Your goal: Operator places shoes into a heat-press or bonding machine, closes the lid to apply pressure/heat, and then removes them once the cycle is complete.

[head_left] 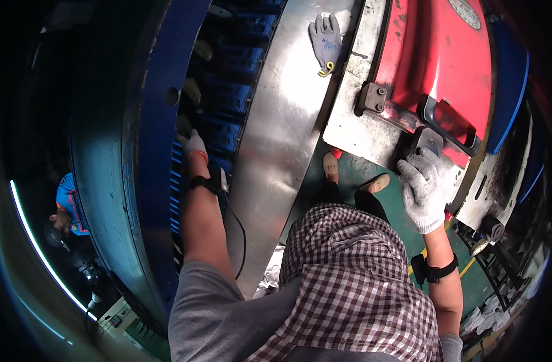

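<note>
My left hand [195,145], in a white glove with an orange cuff, reaches into the dark, blue-lined side of a machine. Its partly shadowed fingers close at a pale rounded piece [184,125]; what they grip is hard to make out. On the right, my right hand [423,188] wears a white knitted glove. Its bent fingers hold the lower edge of a dark grey rounded plate [430,141], just below a black handle [450,123] on a red machine cover [451,57]. A grey glove with a yellow cuff [325,43] lies on the metal surface ahead.
A long shiny metal ledge [276,114] runs between the two machines. More pale rounded pieces [192,90] stand in the blue slots. A black cable [243,232] hangs by my left arm. Another person [71,202] is at the far left. White cloth-like items [486,320] lie lower right.
</note>
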Tool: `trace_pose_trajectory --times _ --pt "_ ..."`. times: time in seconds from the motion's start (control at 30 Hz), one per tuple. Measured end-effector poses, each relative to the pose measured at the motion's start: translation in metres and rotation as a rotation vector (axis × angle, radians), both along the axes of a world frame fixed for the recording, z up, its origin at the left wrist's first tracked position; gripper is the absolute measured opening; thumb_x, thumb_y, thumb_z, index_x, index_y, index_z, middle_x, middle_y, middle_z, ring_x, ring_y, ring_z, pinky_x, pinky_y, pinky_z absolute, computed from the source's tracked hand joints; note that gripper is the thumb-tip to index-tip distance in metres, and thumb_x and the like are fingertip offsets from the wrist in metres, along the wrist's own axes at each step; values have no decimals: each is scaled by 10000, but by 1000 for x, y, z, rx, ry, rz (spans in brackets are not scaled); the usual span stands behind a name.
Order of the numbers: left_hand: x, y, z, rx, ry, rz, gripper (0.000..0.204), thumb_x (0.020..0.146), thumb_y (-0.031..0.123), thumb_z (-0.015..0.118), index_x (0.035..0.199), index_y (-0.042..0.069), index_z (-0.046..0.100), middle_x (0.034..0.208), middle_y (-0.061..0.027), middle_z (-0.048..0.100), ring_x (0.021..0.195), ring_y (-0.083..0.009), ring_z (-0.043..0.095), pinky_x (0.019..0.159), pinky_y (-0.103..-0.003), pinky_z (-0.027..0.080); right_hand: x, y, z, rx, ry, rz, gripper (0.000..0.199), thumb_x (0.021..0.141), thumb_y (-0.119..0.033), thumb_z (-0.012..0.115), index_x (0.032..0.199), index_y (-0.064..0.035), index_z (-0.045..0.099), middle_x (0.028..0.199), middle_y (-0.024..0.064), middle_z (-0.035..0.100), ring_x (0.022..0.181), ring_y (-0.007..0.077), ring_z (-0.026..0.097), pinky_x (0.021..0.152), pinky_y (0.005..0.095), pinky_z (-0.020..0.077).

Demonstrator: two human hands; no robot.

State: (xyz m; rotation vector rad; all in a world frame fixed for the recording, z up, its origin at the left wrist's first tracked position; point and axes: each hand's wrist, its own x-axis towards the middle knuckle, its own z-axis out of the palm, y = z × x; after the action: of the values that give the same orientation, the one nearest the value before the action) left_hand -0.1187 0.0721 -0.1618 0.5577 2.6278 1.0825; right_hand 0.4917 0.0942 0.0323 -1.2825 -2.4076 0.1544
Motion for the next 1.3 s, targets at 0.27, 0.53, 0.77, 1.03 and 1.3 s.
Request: trace_pose_trajectory --times 0.27,0.53,0.77,1.03,1.3 --pt "141 -102 3 -156 112 -297 710 974 281 652 1539 -64 398 1552 -280 459 1455 -396 429 1224 -419 319 13 -12 -4 -37 125 -290 478 759 14 770 1222 -81 695 1193 127 680 1190 352 615 1058 470 466" --pt "182 -135 -25 -444 594 -461 687 987 429 597 1501 -9 469 1492 -267 503 1383 -437 458 1181 -549 321 26 -41 -28 -278 186 -619 365 856 -145 815 1183 -42 692 1042 132 707 963 291 699 894 383 551" --pt "189 -127 -40 -435 728 -344 588 1019 426 561 1481 69 489 1458 -208 555 1350 -386 507 1136 -542 363 25 -41 -33 -186 117 -625 346 819 -221 850 1113 -100 714 1016 97 714 911 285 710 830 380 570" --pt "183 -129 -46 -415 755 -336 559 1022 415 577 1466 85 497 1437 -175 578 1336 -356 527 1123 -533 381 23 -40 -35 -182 160 -637 351 801 -238 866 1084 -97 717 1006 91 722 904 268 716 831 371 572" --pt "184 -128 -44 -397 791 -330 558 1011 418 595 1453 88 508 1407 -170 599 1316 -350 543 1111 -531 391 22 -41 -36 -175 157 -636 331 817 -220 854 1091 -91 720 1006 102 720 901 263 710 836 367 568"
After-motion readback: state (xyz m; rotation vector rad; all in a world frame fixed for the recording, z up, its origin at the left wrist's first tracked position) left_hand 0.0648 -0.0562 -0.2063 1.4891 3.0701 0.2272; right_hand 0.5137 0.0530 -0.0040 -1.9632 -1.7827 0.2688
